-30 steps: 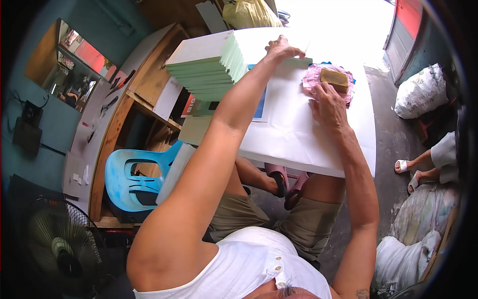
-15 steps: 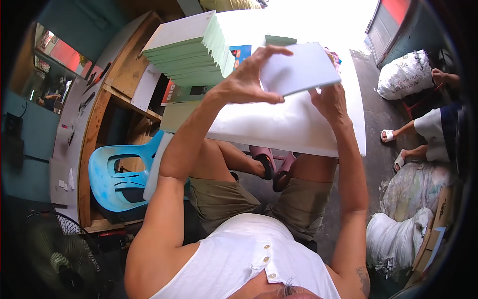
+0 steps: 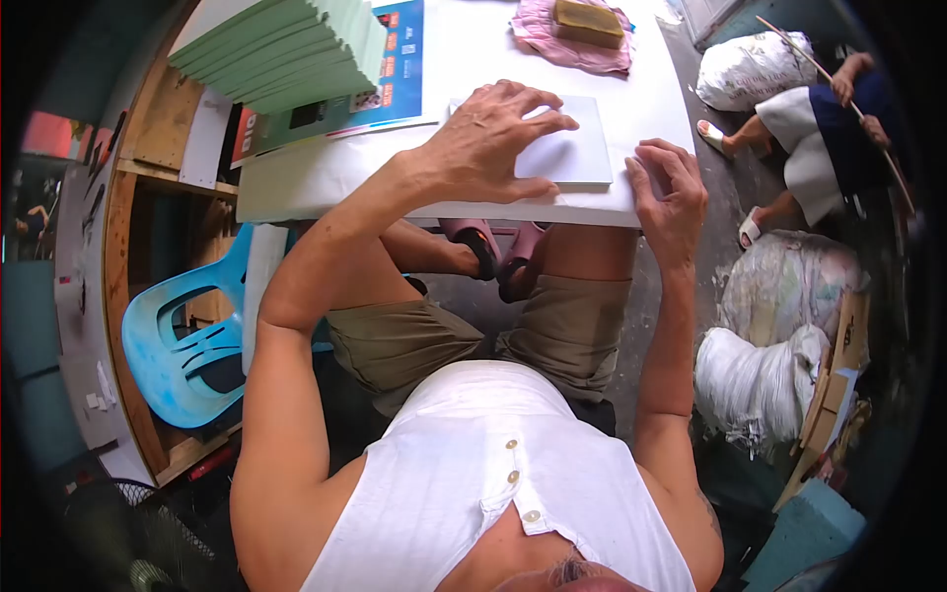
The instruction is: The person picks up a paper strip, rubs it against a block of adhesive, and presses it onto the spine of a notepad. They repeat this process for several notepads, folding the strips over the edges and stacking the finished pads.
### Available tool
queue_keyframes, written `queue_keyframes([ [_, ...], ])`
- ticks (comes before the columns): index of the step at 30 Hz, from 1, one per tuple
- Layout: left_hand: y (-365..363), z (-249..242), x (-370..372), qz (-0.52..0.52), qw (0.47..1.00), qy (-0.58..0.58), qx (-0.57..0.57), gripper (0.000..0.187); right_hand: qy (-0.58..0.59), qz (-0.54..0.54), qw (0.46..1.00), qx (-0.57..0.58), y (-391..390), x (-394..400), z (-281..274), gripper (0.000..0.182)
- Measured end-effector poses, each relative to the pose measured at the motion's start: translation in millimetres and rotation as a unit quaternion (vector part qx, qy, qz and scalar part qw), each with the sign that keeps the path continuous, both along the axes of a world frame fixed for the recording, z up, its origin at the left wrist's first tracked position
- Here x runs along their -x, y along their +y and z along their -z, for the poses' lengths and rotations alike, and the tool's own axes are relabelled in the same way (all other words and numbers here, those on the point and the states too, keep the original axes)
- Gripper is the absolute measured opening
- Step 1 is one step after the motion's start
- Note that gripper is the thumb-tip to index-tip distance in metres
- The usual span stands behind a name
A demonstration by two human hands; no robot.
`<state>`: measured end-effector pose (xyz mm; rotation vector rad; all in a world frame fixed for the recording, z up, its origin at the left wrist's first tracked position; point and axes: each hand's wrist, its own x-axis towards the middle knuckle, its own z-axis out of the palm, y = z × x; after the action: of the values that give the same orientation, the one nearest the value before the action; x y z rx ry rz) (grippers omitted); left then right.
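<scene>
left hand [image 3: 493, 138]: i see my fingers spread flat, palm pressing down on the white booklet [image 3: 567, 153], gripping nothing.
right hand [image 3: 671, 192]: fingers curled loosely at the table's near right corner, just beside the booklet's right edge; nothing held.
booklet: lies flat near the front edge of the white table [image 3: 473, 59].
behind it: a pink cloth [image 3: 562, 44] with a tan block [image 3: 589, 20] resting on top.
far left: a fanned stack of green-edged booklets [image 3: 281, 49], partly over a blue printed sheet [image 3: 395, 59].
under the table: my crossed feet in sandals [image 3: 498, 257].
room: blue plastic chair [image 3: 187, 345] at my left, white sacks [image 3: 755, 385] and another seated person [image 3: 819, 128] at my right.
</scene>
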<state>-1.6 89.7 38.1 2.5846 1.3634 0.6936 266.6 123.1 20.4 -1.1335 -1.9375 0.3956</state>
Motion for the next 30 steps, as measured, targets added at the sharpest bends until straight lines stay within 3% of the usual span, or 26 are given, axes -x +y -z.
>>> queue_keyframes([
  [8, -0.2, 1.5, 4.6, 0.024, 0.993, -0.114, 0.026, 0.032, 0.179, -0.025, 0.978, 0.102, 4.1, -9.5, 1.5, 0.014],
  [11, 4.6, -0.1, 11.3, 0.027, 0.973, -0.212, 0.088, 0.035, 0.234, -0.038, 0.963, 0.131, 3.0, -11.3, -2.0, 0.013],
  [15, 8.2, 2.7, 16.3, 0.034, 0.971, -0.213, 0.103, 0.036, 0.224, -0.049, 0.97, 0.078, -2.5, -10.5, -7.0, 0.014],
  [21, 9.7, 9.1, 22.5, 0.05, 0.965, -0.239, 0.094, 0.033, 0.115, -0.045, 0.992, -0.039, -23.8, 8.5, -26.8, 0.021],
  [23, 10.9, 11.2, 23.9, 0.046, 0.938, -0.306, 0.153, 0.026, 0.057, -0.053, 0.993, -0.086, -31.4, 15.3, -34.2, 0.022],
  [28, 12.7, 12.0, 29.3, 0.033, 0.918, -0.366, 0.149, 0.016, -0.131, -0.178, 0.964, -0.146, -40.1, 41.8, -37.0, 0.038],
  [30, 13.6, 13.1, 30.6, 0.044, 0.865, -0.466, 0.184, 0.014, -0.16, -0.211, 0.954, -0.138, -39.3, 55.1, -33.0, 0.04],
])
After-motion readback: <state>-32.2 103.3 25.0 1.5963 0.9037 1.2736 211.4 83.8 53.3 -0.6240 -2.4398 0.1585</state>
